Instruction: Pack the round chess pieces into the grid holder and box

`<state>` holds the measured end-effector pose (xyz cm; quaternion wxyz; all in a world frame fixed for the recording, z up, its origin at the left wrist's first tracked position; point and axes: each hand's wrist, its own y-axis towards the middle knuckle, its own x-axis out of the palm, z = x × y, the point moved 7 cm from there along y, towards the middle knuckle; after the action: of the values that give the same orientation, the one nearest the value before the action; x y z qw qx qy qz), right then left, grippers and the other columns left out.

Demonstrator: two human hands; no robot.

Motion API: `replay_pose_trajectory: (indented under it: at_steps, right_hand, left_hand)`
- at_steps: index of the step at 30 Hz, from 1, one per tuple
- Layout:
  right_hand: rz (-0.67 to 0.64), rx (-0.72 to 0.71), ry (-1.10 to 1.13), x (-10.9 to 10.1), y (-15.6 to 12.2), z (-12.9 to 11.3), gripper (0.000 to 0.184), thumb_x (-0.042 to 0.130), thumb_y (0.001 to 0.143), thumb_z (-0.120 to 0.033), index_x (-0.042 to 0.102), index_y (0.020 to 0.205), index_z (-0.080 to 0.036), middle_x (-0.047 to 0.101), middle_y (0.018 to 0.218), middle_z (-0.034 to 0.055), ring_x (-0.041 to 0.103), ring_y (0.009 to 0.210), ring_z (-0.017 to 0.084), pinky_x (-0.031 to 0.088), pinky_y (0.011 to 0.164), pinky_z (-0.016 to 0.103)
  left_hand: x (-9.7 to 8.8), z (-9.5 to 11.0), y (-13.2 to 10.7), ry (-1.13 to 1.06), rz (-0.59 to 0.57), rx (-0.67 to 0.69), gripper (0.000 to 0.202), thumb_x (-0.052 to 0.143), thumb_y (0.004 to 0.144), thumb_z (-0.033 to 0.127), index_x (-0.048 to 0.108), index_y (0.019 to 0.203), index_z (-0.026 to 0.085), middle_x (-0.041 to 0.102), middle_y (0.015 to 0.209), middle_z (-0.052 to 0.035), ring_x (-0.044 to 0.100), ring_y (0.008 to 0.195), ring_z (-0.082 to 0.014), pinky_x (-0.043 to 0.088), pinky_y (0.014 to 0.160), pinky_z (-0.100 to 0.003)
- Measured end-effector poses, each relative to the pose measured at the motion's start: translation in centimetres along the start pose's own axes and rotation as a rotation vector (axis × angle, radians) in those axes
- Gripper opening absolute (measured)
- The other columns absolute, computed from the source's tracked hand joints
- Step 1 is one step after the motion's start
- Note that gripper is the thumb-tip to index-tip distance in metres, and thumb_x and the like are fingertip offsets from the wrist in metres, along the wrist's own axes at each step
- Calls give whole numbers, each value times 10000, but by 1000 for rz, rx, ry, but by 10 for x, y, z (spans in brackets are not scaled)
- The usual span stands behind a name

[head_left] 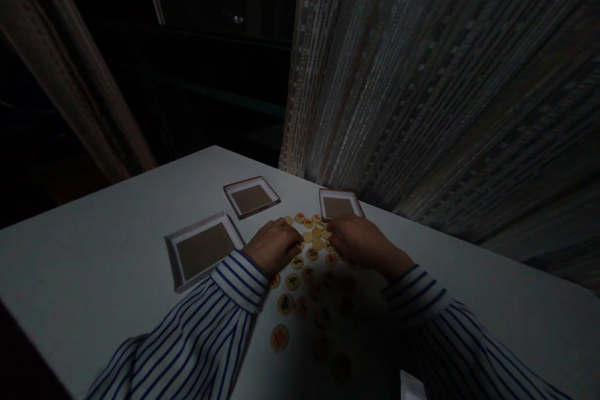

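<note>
Round wooden Chinese chess pieces [293, 281] lie scattered on the white table, several face up with red or dark characters. A few plain sides [317, 243] show between my two hands. My left hand [274, 244] is at the left edge of the group, fingers curled, thumb and fingertips closed at a Chinese chess piece. Opposite it, my right hand [360, 240] is bent down with its fingers closed at another piece by the small box; its fingertips are partly hidden. Shadow darkens the nearer pieces, such as a red one [280, 338].
Three shallow open boxes stand on the table [117, 231]: a large one [172, 262] at left, another [233, 207] behind it, and a small one [323, 205] beyond my right hand. A hanging curtain [375, 75] borders the far right edge. A white object [412, 385] shows at the bottom.
</note>
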<state>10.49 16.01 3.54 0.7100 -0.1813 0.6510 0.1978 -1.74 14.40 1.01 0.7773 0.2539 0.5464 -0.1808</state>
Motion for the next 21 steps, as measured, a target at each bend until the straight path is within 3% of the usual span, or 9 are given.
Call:
replay_pose_trajectory:
  at_steps: [8, 21]
  right_hand:
    - [-21, -11, 1, 7, 7, 0, 248, 467, 784, -215, 631, 965, -173, 657, 969, 99, 585, 920, 231, 401, 747, 301]
    - [-83, 21, 10, 12, 11, 1, 241, 470, 797, -208, 627, 979, -188, 660, 991, 100, 585, 953, 229, 392, 761, 293]
  left_hand:
    - [-3, 1, -2, 16, -24, 5, 170, 545, 777, 189, 671, 891, 172, 685, 872, -76, 547, 857, -230, 415, 753, -340]
    - [-11, 1, -2, 33, 44, 11, 221, 431, 835, 155, 645, 887, 158, 669, 859, -86, 549, 823, -205, 415, 750, -324]
